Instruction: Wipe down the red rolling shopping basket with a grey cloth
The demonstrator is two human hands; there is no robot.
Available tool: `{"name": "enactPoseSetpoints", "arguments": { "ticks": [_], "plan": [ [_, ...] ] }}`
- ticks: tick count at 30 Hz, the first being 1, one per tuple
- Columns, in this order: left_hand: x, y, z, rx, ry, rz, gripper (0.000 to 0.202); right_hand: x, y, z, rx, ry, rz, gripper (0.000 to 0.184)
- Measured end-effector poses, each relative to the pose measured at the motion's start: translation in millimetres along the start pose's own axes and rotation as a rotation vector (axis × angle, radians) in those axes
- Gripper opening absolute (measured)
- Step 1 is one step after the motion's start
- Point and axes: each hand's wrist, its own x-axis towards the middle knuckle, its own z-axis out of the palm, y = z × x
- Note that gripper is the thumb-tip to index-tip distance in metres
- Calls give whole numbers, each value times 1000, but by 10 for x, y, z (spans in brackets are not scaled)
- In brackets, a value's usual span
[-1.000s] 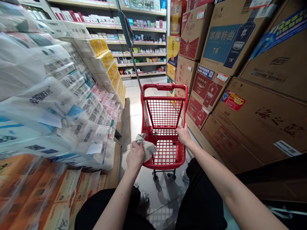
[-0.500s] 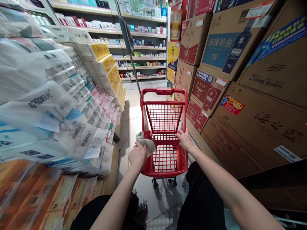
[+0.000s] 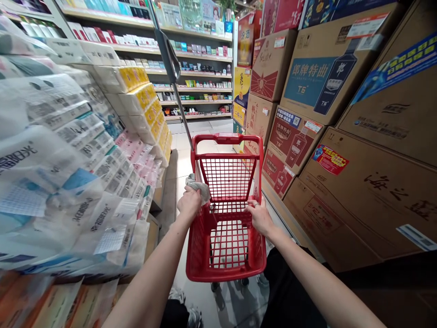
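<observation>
A red plastic shopping cart [image 3: 227, 273] with grid walls stands in front of me, and no goods show inside it. My left hand [image 3: 189, 202] is closed on a grey cloth [image 3: 201, 187] at the cart's left side rim. On the opposite side, my right hand [image 3: 261, 217] grips the right rim, fingers curled over the edge to the inside. A thin grey pole with a dark handle piece [image 3: 168, 54] rises from the cart's far left corner. The palms and the cart's wheels are partly hidden.
Packs of tissue paper [image 3: 68, 182] are piled high on the left, with yellow-ended packs [image 3: 146, 102] farther along. Stacked cardboard boxes [image 3: 372, 196] line the right. Shelves [image 3: 205, 57] of small boxed goods cross the far end of the tiled aisle floor [image 3: 175, 175].
The view has shifted forward along the aisle, with the shelves nearer. In the picture, the cart sits slightly lower and closer. Both hands keep their hold.
</observation>
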Motion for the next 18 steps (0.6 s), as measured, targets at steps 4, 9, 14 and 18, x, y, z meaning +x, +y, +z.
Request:
{"name": "enactPoseSetpoints", "arguments": {
  "ticks": [4, 9, 14, 18],
  "plan": [
    [138, 16, -16, -12, -12, 41, 54, 53, -1, 75, 22, 69, 40, 49],
    [-176, -179, 45, 31, -43, 143, 53, 86, -24, 186, 77, 166, 138, 40],
    [-811, -453, 103, 116, -67, 172, 50, 85, -36, 206, 120, 191, 145, 35],
    [-1311, -611, 130, 191, -24, 200, 50, 54, -41, 202, 108, 177, 167, 37]
  ]
}}
